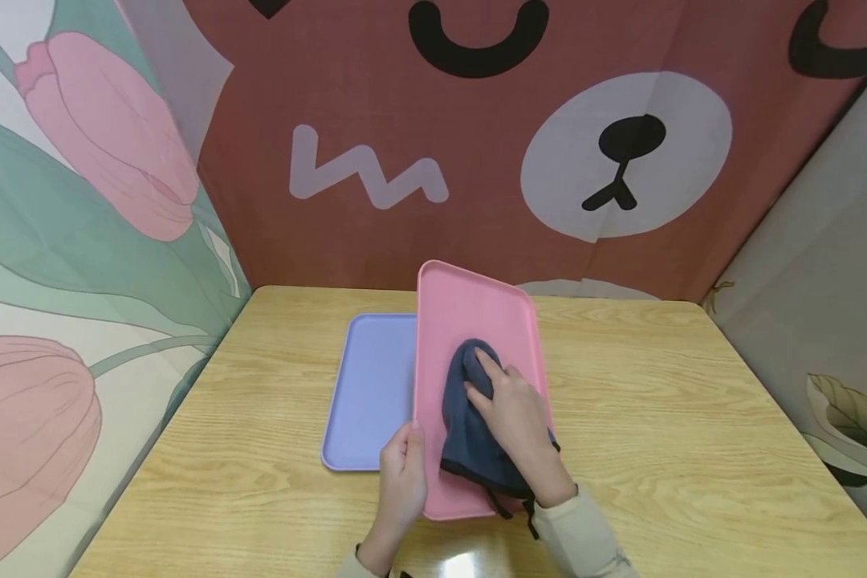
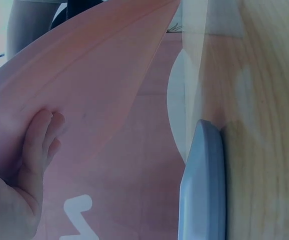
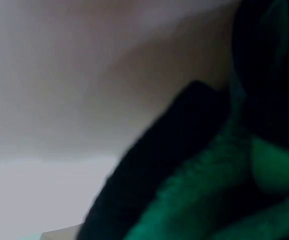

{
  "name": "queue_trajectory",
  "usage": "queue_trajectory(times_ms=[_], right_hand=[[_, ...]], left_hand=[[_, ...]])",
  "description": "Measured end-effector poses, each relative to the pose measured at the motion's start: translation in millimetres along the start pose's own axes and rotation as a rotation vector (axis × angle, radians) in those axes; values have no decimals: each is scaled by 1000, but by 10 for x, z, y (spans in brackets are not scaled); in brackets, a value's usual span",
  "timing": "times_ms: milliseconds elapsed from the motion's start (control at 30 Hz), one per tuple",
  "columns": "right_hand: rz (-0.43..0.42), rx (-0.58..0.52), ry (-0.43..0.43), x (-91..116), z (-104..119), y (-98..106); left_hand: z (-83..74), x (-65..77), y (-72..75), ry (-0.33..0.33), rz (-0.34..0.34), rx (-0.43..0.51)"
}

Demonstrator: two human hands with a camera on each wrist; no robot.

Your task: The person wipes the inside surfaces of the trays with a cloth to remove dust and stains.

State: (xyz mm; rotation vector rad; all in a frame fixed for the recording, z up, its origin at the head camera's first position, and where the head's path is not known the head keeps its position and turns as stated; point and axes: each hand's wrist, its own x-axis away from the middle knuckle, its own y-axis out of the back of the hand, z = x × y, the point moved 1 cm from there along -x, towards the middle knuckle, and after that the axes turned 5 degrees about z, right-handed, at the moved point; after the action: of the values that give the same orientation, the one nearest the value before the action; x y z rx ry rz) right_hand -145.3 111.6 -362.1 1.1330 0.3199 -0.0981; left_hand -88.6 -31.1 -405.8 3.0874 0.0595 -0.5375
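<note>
A pink tray is held up at a tilt above the wooden table. My left hand grips its left edge, with the thumb over the rim; in the left wrist view, the fingers rest against the tray's underside. On the tray's inner face lies a dark blue-grey cloth with black edging and black cord ends. My right hand holds this cloth against the tray, with a fold of it between thumb and forefinger; its other fingers are hidden. The right wrist view shows the cloth close up and dark.
A lavender-blue tray lies flat on the wooden table, partly behind the pink tray. A brown bear-print curtain hangs along the far edge, and a floral curtain hangs on the left.
</note>
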Motion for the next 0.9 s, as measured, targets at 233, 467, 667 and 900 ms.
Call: queue_trajectory(times_ms=[233, 467, 667, 900], right_hand=[[61, 11, -64, -5, -91, -3], [75, 6, -85, -8, -173, -10], [96, 1, -105, -16, -238, -18], [137, 9, -133, -12, -346, -28]], left_hand=[[-28, -26, -1, -48, -28, -11], [-19, -21, 26, 3, -21, 10], [-15, -26, 47, 48, -28, 24], [-38, -28, 64, 41, -40, 11]])
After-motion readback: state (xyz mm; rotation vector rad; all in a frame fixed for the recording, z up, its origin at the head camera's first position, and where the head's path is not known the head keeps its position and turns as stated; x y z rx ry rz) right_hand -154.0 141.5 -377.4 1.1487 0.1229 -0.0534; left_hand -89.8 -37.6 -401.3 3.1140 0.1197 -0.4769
